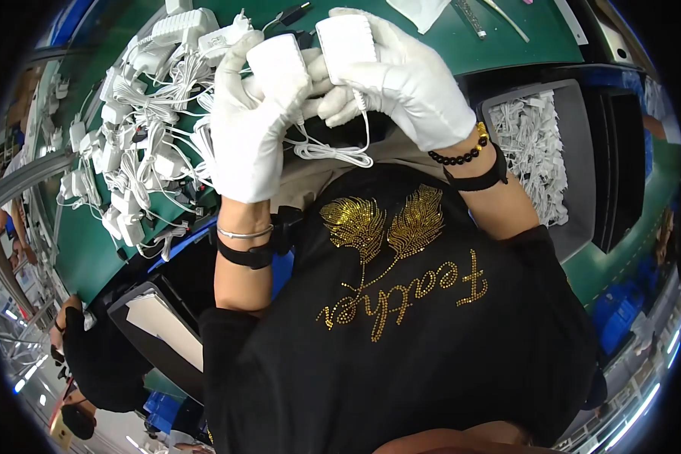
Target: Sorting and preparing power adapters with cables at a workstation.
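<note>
Both my hands wear white gloves and are raised over the near edge of the green table. My left hand (250, 125) is closed round a white power adapter (276, 62), its broad face turned up. Beside it, my right hand (408, 87) grips a second white power adapter (346, 47) with ribbed edges. The two adapters are close together with a small gap between them. White cables (333, 155) hang in a loose loop below the hands. A heap of white adapters with bundled cables (147, 113) lies just left of my left hand.
A grey bin (583, 174) full of small white parts (533, 151) stands at my right. Another dark bin with a cardboard sheet (166, 325) is at my lower left. A white cloth (422, 11) and a thin tool (471, 19) lie at the far side. Another person (102, 348) sits at left.
</note>
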Demonstrator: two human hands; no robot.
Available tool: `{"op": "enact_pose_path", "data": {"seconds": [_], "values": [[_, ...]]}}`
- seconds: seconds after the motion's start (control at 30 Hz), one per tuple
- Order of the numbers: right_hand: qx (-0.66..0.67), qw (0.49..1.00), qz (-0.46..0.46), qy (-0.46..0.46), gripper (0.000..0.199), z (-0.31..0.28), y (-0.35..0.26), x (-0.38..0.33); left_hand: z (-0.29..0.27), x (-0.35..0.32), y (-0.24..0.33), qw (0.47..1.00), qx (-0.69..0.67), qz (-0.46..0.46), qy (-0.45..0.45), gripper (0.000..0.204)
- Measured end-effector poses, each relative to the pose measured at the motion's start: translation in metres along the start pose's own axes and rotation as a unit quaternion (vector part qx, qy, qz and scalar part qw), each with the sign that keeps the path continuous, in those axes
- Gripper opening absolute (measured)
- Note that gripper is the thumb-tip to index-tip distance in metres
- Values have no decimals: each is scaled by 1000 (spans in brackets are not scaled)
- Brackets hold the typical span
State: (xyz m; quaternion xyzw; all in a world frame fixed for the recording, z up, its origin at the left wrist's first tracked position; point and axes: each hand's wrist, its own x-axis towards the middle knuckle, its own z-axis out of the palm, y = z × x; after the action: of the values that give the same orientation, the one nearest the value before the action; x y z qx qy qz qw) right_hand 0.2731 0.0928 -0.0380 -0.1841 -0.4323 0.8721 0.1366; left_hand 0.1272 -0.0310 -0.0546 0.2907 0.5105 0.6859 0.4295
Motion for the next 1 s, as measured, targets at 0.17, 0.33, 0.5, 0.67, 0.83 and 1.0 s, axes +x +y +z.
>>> {"op": "enact_pose_path", "data": {"seconds": [0.17, 0.33, 0.5, 0.67, 0.83, 1.0], "values": [[-28, 990, -140, 11, 69, -4, 22, -9, 9, -13, -15, 985, 123, 110, 55, 67], [-93, 968, -232, -5, 64, -7, 45, -12, 12, -23, -30, 976, 69, 203, 32, 67], [-153, 946, -285, -13, 61, -5, 47, -11, 14, -28, -29, 975, 50, 213, 36, 68], [-180, 941, -285, -24, 60, -8, 47, -11, 13, -27, -28, 962, 120, 243, 43, 69], [-252, 924, -288, -20, 62, -12, 46, -11, 14, -26, -28, 971, 73, 219, 62, 71], [-186, 946, -264, 1, 63, -1, 32, -20, 20, -25, -20, 983, -96, 145, 64, 74]]}}
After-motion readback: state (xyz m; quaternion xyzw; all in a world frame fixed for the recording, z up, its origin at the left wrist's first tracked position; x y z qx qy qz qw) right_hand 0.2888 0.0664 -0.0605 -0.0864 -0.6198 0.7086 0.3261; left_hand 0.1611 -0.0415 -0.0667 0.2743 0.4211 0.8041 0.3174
